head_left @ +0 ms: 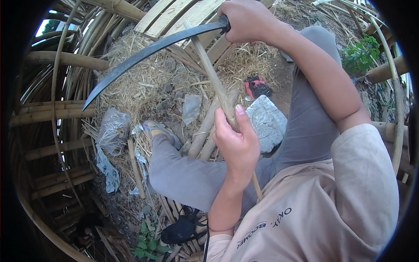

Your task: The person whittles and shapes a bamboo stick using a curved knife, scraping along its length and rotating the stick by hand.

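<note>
My right hand [248, 22] is closed round the dark handle of a sickle [148, 51] at the top of the view. Its long curved blade reaches left and down, with the point at the far left. In my left hand [239, 142] a wooden stick [213, 75] is gripped between thumb and fingers. The stick slants from its pale, cut upper end down past my wrist toward my shirt. Near that upper end the blade crosses the stick; whether they touch I cannot tell.
A slatted wooden crate [163, 17] stands ahead, beside straw. Between my legs lie a grey stone block [265, 122] and thick poles [205, 126]. A clear plastic bag [114, 129] and a black pouch [179, 230] lie on the ground. Bamboo rails [65, 60] line the left.
</note>
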### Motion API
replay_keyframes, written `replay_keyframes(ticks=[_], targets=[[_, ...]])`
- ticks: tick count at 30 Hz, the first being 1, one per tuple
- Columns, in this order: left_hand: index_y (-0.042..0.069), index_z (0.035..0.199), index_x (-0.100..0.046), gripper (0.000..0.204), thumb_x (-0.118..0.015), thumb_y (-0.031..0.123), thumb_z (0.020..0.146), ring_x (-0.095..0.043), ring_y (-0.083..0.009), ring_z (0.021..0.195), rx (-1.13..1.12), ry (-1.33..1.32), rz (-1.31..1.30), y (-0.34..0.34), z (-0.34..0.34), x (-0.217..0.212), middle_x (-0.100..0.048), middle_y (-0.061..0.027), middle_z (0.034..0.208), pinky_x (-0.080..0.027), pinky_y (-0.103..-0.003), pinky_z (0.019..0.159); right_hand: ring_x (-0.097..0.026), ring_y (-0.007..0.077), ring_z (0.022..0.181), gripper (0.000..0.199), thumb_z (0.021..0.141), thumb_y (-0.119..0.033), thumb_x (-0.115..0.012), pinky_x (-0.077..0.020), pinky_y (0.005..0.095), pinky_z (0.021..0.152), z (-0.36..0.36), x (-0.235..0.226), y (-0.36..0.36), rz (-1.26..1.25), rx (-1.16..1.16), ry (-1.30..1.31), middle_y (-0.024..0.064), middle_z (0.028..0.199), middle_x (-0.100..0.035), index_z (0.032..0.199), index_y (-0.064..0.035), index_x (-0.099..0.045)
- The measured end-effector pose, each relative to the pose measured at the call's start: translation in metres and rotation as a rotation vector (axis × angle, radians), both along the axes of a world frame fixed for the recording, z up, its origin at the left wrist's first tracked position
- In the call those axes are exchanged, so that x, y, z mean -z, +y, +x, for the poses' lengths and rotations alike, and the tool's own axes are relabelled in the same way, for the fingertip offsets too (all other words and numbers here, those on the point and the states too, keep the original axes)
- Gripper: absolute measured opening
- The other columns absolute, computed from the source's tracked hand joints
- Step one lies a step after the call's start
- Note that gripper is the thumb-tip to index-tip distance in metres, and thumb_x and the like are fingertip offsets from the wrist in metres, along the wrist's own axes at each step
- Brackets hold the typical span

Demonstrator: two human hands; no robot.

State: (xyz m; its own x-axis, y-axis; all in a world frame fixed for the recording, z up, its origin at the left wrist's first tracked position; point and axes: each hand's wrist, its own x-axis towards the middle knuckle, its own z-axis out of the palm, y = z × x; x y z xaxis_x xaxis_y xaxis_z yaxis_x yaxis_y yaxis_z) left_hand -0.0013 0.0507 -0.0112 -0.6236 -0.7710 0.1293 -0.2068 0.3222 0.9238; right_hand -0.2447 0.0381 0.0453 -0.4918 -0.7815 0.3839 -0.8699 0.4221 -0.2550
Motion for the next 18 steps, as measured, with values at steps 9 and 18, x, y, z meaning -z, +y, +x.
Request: replay_keyframes(ticks=[9,18], targets=[[-0.004,0.092,-0.054,0.022,-0.053,0.016,0.104,-0.039,-0.0086,0.06,-0.025,0.035,-0.129,-0.007,0.003,0.003,-0.048,-0.003,0.065,-0.031,-0.031,0.052,-0.071,0.0386,0.084,0.023,0.065,-0.018,-0.07,-0.0581,0.0447,0.077,0.001,0.0,-0.006,0.002,0.027,-0.016,0.0232,0.083,-0.071,0.077,-0.0001,-0.073],[-0.002,0.092,-0.054,0.022,-0.053,0.016,0.104,-0.038,-0.0073,0.057,-0.021,-0.043,-0.104,0.003,0.008,-0.005,-0.046,-0.0027,0.062,-0.03,-0.031,0.05,-0.071,0.0373,0.082,0.023,0.066,-0.02,-0.071,-0.0578,0.0447,0.077,-0.018,-0.003,-0.006,-0.018,0.094,-0.067,0.0222,0.082,-0.071,0.079,-0.0021,-0.074]])
